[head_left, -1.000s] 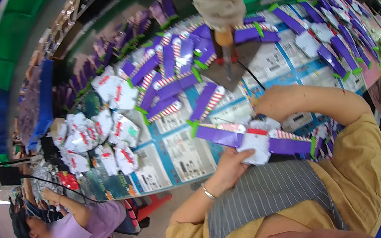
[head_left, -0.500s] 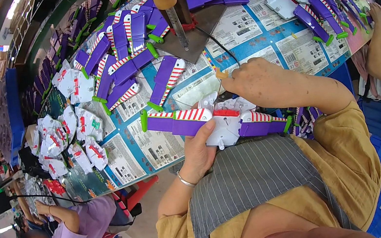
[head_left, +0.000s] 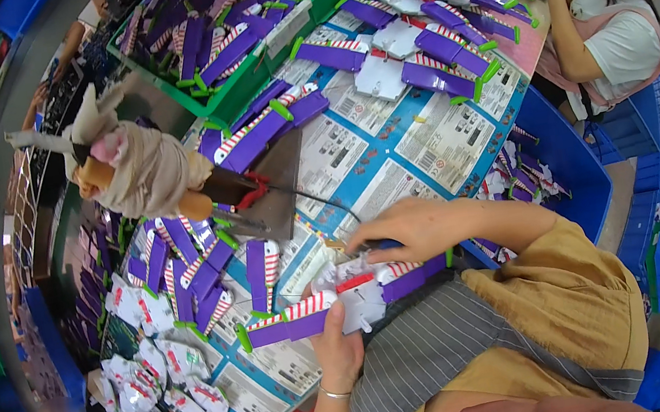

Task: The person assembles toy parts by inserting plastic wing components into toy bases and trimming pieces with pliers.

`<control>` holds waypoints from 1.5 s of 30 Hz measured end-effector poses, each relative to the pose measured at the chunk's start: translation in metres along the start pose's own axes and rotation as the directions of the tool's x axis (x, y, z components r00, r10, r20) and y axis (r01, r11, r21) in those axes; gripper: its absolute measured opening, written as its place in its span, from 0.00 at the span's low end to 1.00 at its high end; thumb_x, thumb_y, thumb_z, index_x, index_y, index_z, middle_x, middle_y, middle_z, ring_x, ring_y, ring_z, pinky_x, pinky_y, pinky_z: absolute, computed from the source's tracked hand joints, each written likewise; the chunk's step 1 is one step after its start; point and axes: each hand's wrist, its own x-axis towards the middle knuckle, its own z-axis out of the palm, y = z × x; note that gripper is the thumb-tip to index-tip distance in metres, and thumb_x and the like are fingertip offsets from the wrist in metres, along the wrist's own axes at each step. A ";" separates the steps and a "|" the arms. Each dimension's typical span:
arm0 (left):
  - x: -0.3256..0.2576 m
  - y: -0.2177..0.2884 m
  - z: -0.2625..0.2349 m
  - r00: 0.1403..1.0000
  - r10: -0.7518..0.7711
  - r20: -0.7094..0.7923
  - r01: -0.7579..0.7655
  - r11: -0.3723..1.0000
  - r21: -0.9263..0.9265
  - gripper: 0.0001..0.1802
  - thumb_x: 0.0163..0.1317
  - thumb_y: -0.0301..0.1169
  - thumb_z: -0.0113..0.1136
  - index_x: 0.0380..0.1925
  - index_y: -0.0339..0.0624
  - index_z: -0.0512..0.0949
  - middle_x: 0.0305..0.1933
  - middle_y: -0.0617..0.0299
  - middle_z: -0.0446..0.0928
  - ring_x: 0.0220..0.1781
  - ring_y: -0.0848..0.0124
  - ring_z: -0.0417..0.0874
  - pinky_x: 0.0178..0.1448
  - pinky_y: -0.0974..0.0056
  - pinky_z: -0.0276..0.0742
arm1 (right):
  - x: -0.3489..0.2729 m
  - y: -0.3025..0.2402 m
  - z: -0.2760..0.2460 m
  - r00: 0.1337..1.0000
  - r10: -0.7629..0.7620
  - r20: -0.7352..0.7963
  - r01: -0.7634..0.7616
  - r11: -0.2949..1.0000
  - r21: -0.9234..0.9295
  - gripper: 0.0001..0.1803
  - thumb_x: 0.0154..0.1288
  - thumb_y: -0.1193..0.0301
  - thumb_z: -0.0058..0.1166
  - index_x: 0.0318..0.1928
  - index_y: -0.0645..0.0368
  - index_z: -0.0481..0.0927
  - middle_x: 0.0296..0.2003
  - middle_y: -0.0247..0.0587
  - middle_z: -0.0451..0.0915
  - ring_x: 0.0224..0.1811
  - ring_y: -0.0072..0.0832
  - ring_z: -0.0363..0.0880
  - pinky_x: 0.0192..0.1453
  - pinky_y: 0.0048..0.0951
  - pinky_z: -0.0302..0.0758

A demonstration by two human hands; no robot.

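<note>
My left hand point(head_left: 336, 343) grips a purple toy wing piece point(head_left: 296, 321) with red and white stripes and green tips, held level just above my lap. A white centre part point(head_left: 359, 304) joins its two halves. My right hand point(head_left: 410, 228) rests on top of the piece at its right half, fingers curled over it and pinching a small tool or part that I cannot make out. Below the hands lies a worktable point(head_left: 423, 141) covered with blue and white printed sheets.
A cloth-wrapped tool on a stand point(head_left: 147, 178) rises at the left. Loose purple wings point(head_left: 186, 270) and white parts point(head_left: 147, 378) lie around it. A green crate point(head_left: 235, 24) of wings sits behind. A blue bin point(head_left: 571, 161) stands right, where another person point(head_left: 601, 20) works.
The view has swung, so the table and the stand have shifted left and down. Both hands still hold the wing piece, now lower and nearer my body.
</note>
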 end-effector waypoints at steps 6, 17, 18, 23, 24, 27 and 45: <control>0.008 0.009 0.023 0.828 -0.042 0.559 0.037 0.999 0.020 0.46 0.56 0.24 0.60 0.69 0.49 0.43 0.70 0.52 0.53 0.71 0.61 0.53 0.69 0.57 0.52 | -0.043 0.019 -0.062 0.897 0.096 -0.431 0.005 0.974 0.226 0.10 0.64 0.75 0.46 0.44 0.60 0.75 0.40 0.39 0.78 0.44 0.27 0.76 0.51 0.30 0.71; -0.010 0.019 -0.027 0.838 -0.124 0.531 0.011 0.977 0.211 0.28 0.63 0.22 0.51 0.63 0.40 0.58 0.62 0.53 0.66 0.62 0.66 0.68 0.65 0.63 0.62 | -0.084 0.164 -0.297 0.524 0.172 -0.834 -0.333 0.943 -0.015 0.13 0.63 0.69 0.52 0.45 0.62 0.77 0.39 0.29 0.76 0.43 0.18 0.71 0.49 0.20 0.66; -0.013 0.023 -0.035 0.861 -0.107 0.498 -0.011 0.974 0.228 0.28 0.63 0.22 0.52 0.63 0.40 0.58 0.62 0.53 0.66 0.62 0.67 0.68 0.65 0.64 0.62 | -0.086 0.166 -0.302 0.542 0.220 -0.811 -0.424 0.905 -0.037 0.15 0.64 0.68 0.52 0.50 0.59 0.77 0.40 0.29 0.78 0.42 0.17 0.72 0.47 0.19 0.67; -0.017 0.053 -0.084 0.859 0.435 0.270 -0.409 0.267 0.873 0.25 0.53 0.23 0.59 0.54 0.42 0.71 0.55 0.53 0.72 0.56 0.60 0.74 0.58 0.60 0.69 | -0.111 0.202 -0.335 0.696 0.174 -0.697 -0.537 0.770 -0.344 0.16 0.61 0.62 0.52 0.47 0.55 0.80 0.40 0.40 0.81 0.44 0.28 0.78 0.50 0.25 0.68; -0.019 0.064 -0.096 0.746 0.587 0.315 -0.335 -0.079 0.939 0.27 0.50 0.23 0.61 0.53 0.43 0.72 0.57 0.51 0.71 0.58 0.56 0.72 0.59 0.58 0.68 | -0.093 0.184 -0.326 0.646 0.297 -0.703 -0.653 0.692 -0.308 0.16 0.62 0.65 0.52 0.47 0.58 0.78 0.41 0.38 0.80 0.45 0.25 0.77 0.50 0.23 0.68; -0.010 0.106 -0.121 0.511 0.806 0.300 0.168 -0.435 0.884 0.33 0.45 0.24 0.63 0.56 0.43 0.69 0.61 0.49 0.65 0.61 0.48 0.65 0.62 0.53 0.62 | -0.095 0.190 -0.339 0.562 0.437 -0.702 -0.794 0.523 -0.310 0.19 0.62 0.66 0.52 0.51 0.62 0.73 0.41 0.41 0.80 0.43 0.30 0.79 0.48 0.27 0.71; -0.045 0.072 -0.163 0.250 0.906 0.341 0.002 -0.353 0.936 0.18 0.53 0.18 0.56 0.47 0.33 0.74 0.54 0.44 0.70 0.57 0.50 0.70 0.60 0.52 0.65 | 0.088 -0.051 0.073 0.904 -0.427 -0.001 0.393 0.835 -0.384 0.30 0.45 0.81 0.53 0.54 0.56 0.70 0.58 0.43 0.69 0.45 0.34 0.78 0.42 0.37 0.72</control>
